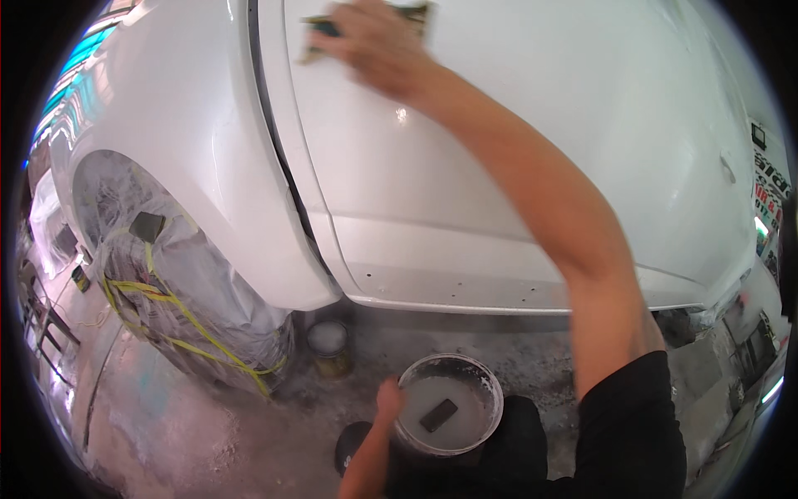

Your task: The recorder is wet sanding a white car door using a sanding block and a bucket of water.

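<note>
My right hand (374, 41), blurred by motion, is closed on a piece of sandpaper (420, 17) that looks folded around a dark block. It presses against the upper part of a white car door (432, 158), near the door's left edge. Down low, my left hand (389, 401) grips the left side of a round bucket (495, 391) between my knees. Cloudy greyish water fills much of the bucket. A dark rectangular block (439, 415) lies in that water.
To the left is the white fender (183, 83), with a wheel (191, 308) wrapped in plastic and yellow tape. A grey pad (147, 226) rests on the wrapped wheel. A tin can (330, 349) stands on the floor left of the bucket. Clutter lines the far right.
</note>
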Available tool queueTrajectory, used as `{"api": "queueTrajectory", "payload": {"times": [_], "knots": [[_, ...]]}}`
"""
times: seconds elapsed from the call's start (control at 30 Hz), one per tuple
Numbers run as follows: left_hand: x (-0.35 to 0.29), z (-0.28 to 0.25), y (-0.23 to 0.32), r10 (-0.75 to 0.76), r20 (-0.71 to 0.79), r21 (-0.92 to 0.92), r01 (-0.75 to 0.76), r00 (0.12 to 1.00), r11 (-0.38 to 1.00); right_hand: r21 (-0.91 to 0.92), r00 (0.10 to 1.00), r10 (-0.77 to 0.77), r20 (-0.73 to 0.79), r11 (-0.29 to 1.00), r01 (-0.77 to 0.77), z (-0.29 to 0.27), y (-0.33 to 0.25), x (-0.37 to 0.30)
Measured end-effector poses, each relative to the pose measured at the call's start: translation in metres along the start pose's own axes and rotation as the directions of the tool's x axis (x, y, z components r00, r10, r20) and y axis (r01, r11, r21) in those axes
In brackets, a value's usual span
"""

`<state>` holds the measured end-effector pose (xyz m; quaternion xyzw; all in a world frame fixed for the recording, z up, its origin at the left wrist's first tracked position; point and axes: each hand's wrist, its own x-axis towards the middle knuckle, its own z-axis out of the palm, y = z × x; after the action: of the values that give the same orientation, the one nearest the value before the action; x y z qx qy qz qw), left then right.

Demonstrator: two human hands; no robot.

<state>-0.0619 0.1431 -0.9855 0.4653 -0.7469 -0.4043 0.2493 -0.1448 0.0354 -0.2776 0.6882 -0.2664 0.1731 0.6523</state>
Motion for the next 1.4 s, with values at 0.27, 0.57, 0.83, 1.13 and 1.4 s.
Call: {"api": "queueTrajectory", "payload": {"times": [0.27,0.57,0.83,1.13,1.4], "knots": [[0.008,-0.006,0.004,-0.012,0.01,0.008,0.012,1.0,1.0,-0.225,0.974,0.132,-0.182,0.959,-0.172,-0.044,0.046,-0.09],[0.003,-0.014,0.001,-0.039,0.021,-0.013,0.04,0.999,0.999,-0.085,0.988,0.147,-0.055,0.985,-0.152,-0.095,0.027,-0.186],[0.01,0.014,0.003,0.026,0.01,0.068,-0.027,1.0,0.997,-0.137,0.988,0.154,-0.019,0.978,-0.155,-0.041,-0.003,-0.08],[0.014,0.004,0.003,-0.046,0.025,0.09,0.044,0.999,0.995,-0.286,0.967,0.254,-0.023,0.925,-0.25,-0.145,0.028,-0.271],[0.005,0.005,-0.002,0.021,0.01,0.045,-0.022,1.0,0.999,-0.016,0.999,-0.01,-0.043,1.0,0.009,-0.021,-0.025,-0.068]]}}
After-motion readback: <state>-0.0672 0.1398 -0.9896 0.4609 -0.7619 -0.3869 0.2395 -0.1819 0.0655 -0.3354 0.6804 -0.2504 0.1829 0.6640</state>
